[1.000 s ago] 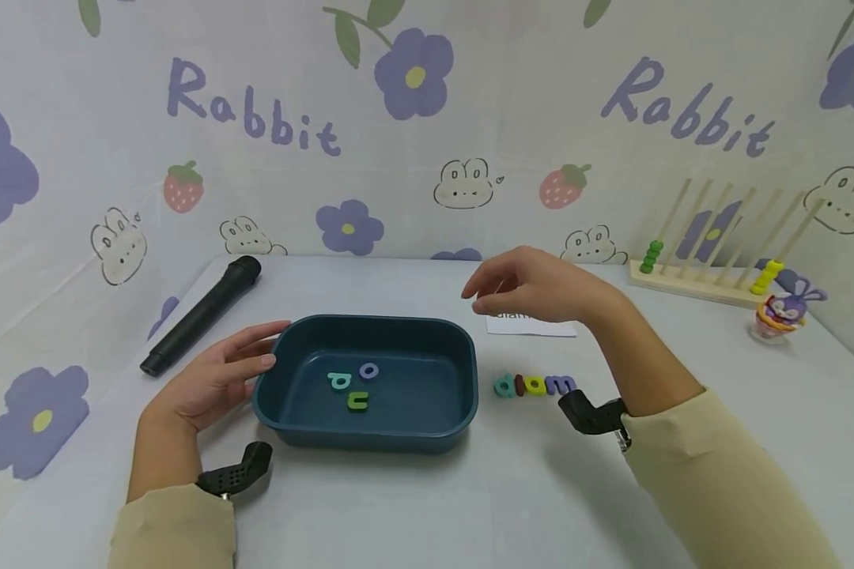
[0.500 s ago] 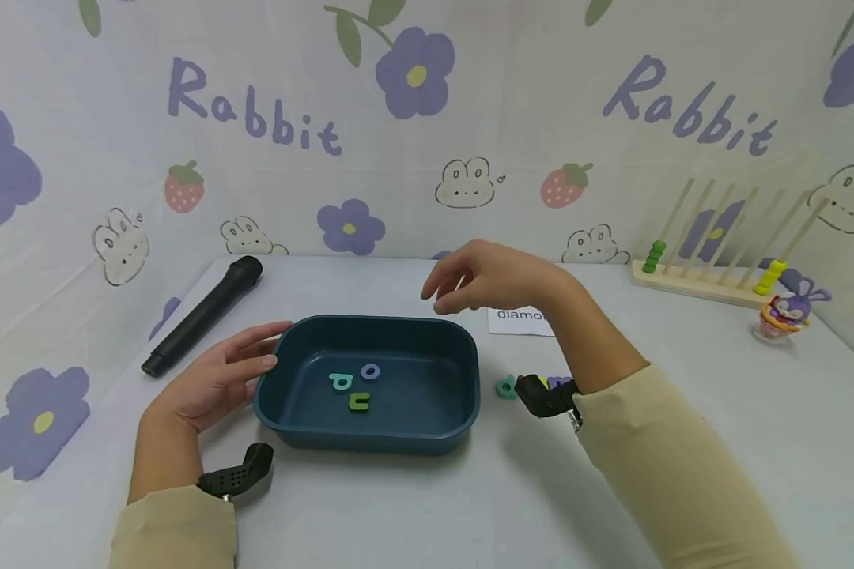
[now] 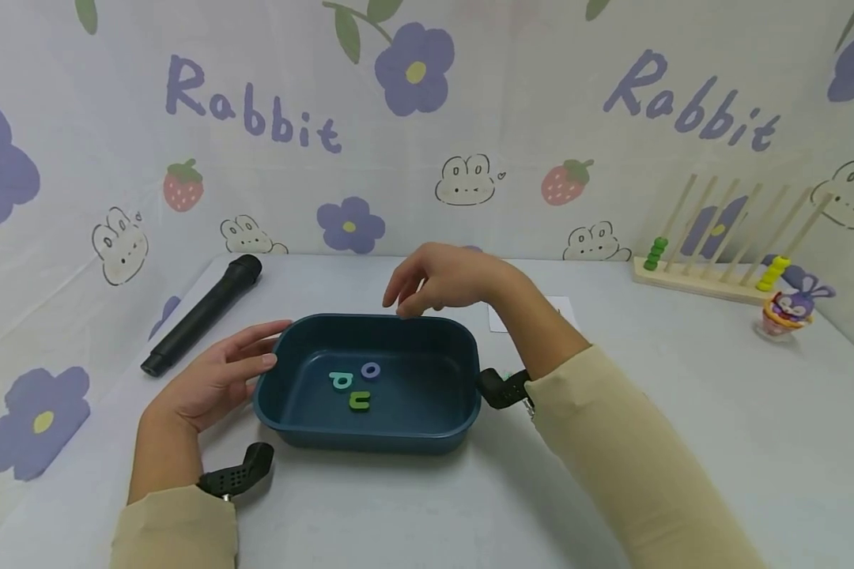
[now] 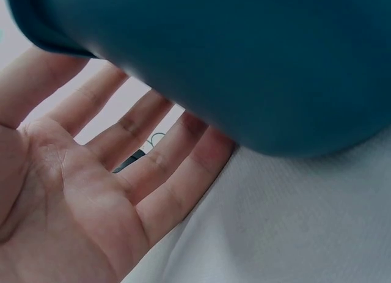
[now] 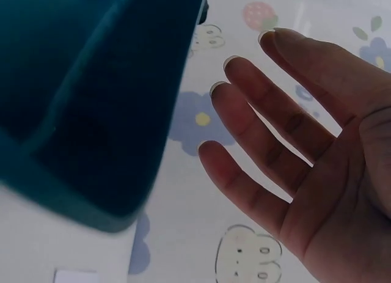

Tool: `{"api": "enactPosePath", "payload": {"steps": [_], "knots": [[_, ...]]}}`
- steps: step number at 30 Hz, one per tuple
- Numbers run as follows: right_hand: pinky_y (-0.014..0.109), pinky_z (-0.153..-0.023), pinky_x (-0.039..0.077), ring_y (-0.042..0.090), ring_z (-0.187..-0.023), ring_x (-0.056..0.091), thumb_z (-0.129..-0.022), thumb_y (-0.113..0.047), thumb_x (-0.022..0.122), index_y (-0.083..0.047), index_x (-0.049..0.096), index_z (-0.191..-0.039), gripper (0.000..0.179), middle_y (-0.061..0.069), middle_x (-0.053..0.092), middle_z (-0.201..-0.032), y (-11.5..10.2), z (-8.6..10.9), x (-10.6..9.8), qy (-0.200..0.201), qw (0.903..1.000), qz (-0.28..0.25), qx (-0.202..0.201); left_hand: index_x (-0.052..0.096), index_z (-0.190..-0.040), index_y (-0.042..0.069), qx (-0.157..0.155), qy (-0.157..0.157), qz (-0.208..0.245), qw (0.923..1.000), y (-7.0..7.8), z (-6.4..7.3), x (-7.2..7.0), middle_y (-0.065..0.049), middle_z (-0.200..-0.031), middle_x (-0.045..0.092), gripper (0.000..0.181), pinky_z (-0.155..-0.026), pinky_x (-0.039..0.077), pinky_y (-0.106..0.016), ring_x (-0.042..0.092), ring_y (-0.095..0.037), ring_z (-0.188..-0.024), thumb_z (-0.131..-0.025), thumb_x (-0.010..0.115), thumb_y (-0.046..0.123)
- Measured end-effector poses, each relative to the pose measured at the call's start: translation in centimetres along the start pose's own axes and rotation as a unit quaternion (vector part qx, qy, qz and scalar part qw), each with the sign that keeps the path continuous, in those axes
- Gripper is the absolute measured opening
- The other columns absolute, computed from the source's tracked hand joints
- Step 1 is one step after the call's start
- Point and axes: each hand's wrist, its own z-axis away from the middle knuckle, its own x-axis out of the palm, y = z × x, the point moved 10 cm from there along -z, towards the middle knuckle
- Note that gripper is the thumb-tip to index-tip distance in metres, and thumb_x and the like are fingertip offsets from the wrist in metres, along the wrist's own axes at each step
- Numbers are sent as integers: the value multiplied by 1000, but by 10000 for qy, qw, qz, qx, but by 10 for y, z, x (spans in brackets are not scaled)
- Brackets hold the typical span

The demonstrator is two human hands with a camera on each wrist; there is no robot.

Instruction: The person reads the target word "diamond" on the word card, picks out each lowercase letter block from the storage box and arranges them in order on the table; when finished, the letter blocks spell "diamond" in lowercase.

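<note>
A dark teal basin (image 3: 370,442) stands on the table. My left hand (image 3: 209,379) rests its extended fingers against the basin's left side; in the left wrist view the fingers (image 4: 183,151) lie along the outer wall. Inside the basin are a teal letter (image 3: 341,382), a purple letter o (image 3: 370,371) and a green u-shaped letter (image 3: 359,401). Over the basin's far rim hovers my right hand (image 3: 451,276), its fingers loosely bent and holding nothing, as the right wrist view confirms. My right forearm hides the row of letters to the basin's right.
A white card (image 3: 498,318) lies behind the right forearm, mostly covered. At the back left is a black microphone (image 3: 202,314). A wooden bead rack (image 3: 704,280) and a small purple rabbit figure (image 3: 787,310) stand at the far right. Patterned cloth hangs behind.
My right hand has moved left, from above the white card to the basin's far rim. Its forearm now covers the letter row. The left hand and basin stay put.
</note>
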Motion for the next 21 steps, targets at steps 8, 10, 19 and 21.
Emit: {"api": "enactPosePath", "payload": {"steps": [8,10,19,21], "knots": [[40,-92,58,22,-106,68,-95,-14,71,-14,77,-119,25,3,73,-114,-4,-18,16,-250,9996,111,45,42,-158,22,-3,-15,32,10000,-1,0,-1,-16,-166,32,56,-97,57,-31,59,-12,-127,-105,61,23],[39,-94,57,21,-108,67,-95,-13,71,-14,78,-119,25,3,73,-115,-7,-21,19,-268,9994,207,33,42,-158,22,14,-30,56,10000,0,0,-1,-16,-166,32,56,-97,57,-31,59,-12,-127,-105,61,22],[37,-99,56,20,-106,68,-94,-9,74,-12,77,-120,27,4,75,-115,-14,-33,43,-685,9972,295,114,42,-158,21,2,-23,53,10000,-1,1,-1,-16,-166,32,56,-97,57,-31,59,-12,-127,-105,61,22],[37,-100,55,19,-108,68,-93,-8,74,-12,76,-122,29,6,75,-118,-17,-36,48,-769,9964,332,89,42,-158,22,-18,-6,50,10000,-1,1,-1,-16,-166,32,56,-97,56,-31,58,-14,-128,-105,61,23]]}}
